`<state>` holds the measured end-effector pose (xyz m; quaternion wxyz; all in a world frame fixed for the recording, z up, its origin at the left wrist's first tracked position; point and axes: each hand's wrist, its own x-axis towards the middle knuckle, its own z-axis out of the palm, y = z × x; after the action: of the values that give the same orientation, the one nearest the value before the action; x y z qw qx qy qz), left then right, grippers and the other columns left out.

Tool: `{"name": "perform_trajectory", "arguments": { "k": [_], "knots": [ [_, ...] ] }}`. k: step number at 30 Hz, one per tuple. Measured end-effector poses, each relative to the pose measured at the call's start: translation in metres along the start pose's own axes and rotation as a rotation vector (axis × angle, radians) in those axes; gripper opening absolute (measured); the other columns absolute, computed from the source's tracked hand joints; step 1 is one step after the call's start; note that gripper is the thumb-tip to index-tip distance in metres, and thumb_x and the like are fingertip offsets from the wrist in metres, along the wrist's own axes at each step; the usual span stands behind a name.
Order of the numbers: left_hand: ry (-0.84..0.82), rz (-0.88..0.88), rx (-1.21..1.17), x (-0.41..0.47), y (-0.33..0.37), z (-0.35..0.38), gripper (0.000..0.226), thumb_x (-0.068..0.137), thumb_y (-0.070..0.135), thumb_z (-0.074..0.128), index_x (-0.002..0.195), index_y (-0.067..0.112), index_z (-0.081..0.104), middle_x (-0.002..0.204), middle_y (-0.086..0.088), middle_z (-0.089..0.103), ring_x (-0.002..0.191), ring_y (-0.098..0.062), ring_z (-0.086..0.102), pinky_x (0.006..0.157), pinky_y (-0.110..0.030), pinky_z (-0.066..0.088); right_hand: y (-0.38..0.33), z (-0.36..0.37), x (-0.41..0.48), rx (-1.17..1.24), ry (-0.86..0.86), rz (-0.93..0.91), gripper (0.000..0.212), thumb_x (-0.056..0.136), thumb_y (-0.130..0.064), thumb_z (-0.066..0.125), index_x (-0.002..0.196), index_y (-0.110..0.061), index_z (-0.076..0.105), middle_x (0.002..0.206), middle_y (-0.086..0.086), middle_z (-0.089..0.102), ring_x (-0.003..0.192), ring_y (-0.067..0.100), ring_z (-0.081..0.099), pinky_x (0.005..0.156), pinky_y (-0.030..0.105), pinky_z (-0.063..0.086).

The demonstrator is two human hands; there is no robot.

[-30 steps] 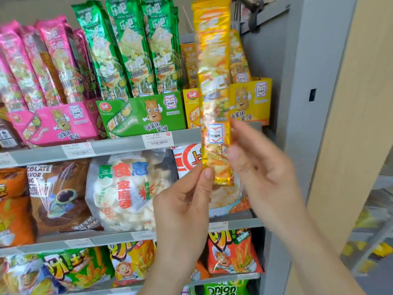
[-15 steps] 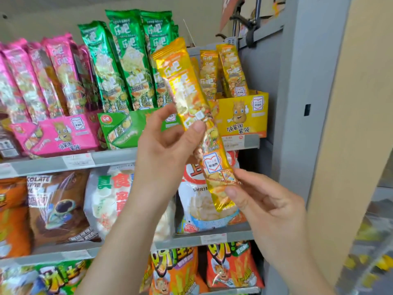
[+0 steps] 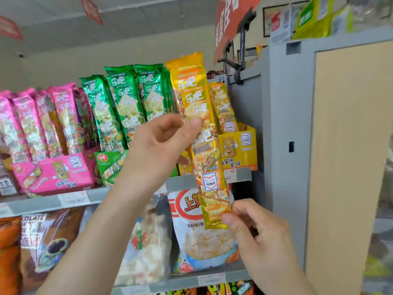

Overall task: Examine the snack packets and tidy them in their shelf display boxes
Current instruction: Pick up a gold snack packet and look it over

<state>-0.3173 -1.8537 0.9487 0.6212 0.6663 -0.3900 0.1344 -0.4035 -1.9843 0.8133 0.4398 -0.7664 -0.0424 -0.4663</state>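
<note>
1. Head view, the held thing: a long yellow packet (image 3: pixel 204 141) stands nearly upright in the air before the upper shelf (image 3: pixel 42 204). It covers the left part of the yellow display box (image 3: pixel 238 150).
2. Left hand (image 3: pixel 161 145): narrow grip, thumb and fingers pinching the packet's left edge above its middle.
3. Right hand (image 3: pixel 255 231): narrow grip, thumb and forefinger pinching the packet's bottom seam.
4. Writing on the packet: white characters "乐吧" repeated down the front, and a white badge with a red heart outline low down. The small print is too blurred to read.
5. The yellow display box shows a cartoon potato figure, the same heart badge and dark Chinese characters.
6. The green packets (image 3: pixel 131 99) bear "乐吧" too. Their green display box (image 3: pixel 108 167) has a red oval logo, and the left hand hides its right half.
7. The pink packets (image 3: pixel 42 120) stand in a pink display box (image 3: pixel 57 173) with the potato figure. The frame's left edge cuts them off.
8. Lower shelf: a white bag (image 3: pixel 202 241) reads "SHRIM", the rest behind the packet. A brown bag (image 3: pixel 46 241) reads "OLATE".
9. The price label (image 3: pixel 73 199) is blurred beyond reading.
</note>
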Motion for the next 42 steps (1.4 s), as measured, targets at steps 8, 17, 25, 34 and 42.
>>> {"name": "perform_trajectory", "arguments": {
  "k": [8,17,25,34,42],
  "knots": [
    [0.205,0.317,0.247,0.037,0.03,0.009,0.022,0.086,0.044,0.064,0.101,0.029,0.058,0.076,-0.002,0.068,0.055,-0.019,0.063,0.048,-0.038,0.053,-0.025,-0.012,0.055,-0.123,-0.018,-0.074,0.04,0.095,-0.053,0.046,0.123,-0.027,0.057,0.117,-0.017,0.05,0.106,0.005,0.058,0.087,0.031,0.052],
    [0.291,0.491,0.786,0.09,0.042,0.026,0.041,0.093,0.042,0.058,0.123,0.016,0.046,0.091,-0.001,0.068,0.086,-0.034,0.064,0.068,-0.039,0.044,-0.044,-0.01,0.12,-0.317,0.024,-0.141,0.061,0.095,-0.022,0.054,0.15,-0.012,0.03,0.144,0.004,0.045,0.13,0.019,0.043,0.101,0.022,0.028],
    [-0.077,0.051,0.595,0.107,0.022,0.027,0.025,0.099,0.033,0.051,0.116,0.016,0.05,0.096,-0.009,0.067,0.081,-0.029,0.068,0.075,-0.048,0.057,-0.041,0.006,0.162,-0.481,0.001,-0.081,0.058,0.094,-0.032,0.059,0.141,-0.011,0.032,0.112,0.011,0.066,0.099,0.033,0.063,0.063,0.034,0.034],
    [-0.273,-0.018,1.025,0.101,0.002,0.03,0.046,0.089,0.002,0.044,0.133,0.014,0.048,0.115,-0.016,0.066,0.099,-0.034,0.061,0.069,-0.033,0.045,-0.033,0.011,0.171,-0.618,-0.022,0.019,0.038,0.093,-0.025,0.063,0.123,-0.006,0.049,0.116,0.016,0.057,0.102,0.035,0.06,0.068,0.03,0.03],
    [-0.162,0.041,1.3,0.101,-0.016,0.041,0.01,0.085,0.006,0.056,0.093,0.011,0.051,0.094,-0.012,0.064,0.094,-0.036,0.062,0.067,-0.035,0.038,-0.034,0.011,0.167,-0.578,-0.017,-0.046,0.056,0.085,-0.001,0.058,0.133,-0.024,0.039,0.109,0.011,0.056,0.091,0.036,0.061,0.066,0.033,0.035]
  ]
}}
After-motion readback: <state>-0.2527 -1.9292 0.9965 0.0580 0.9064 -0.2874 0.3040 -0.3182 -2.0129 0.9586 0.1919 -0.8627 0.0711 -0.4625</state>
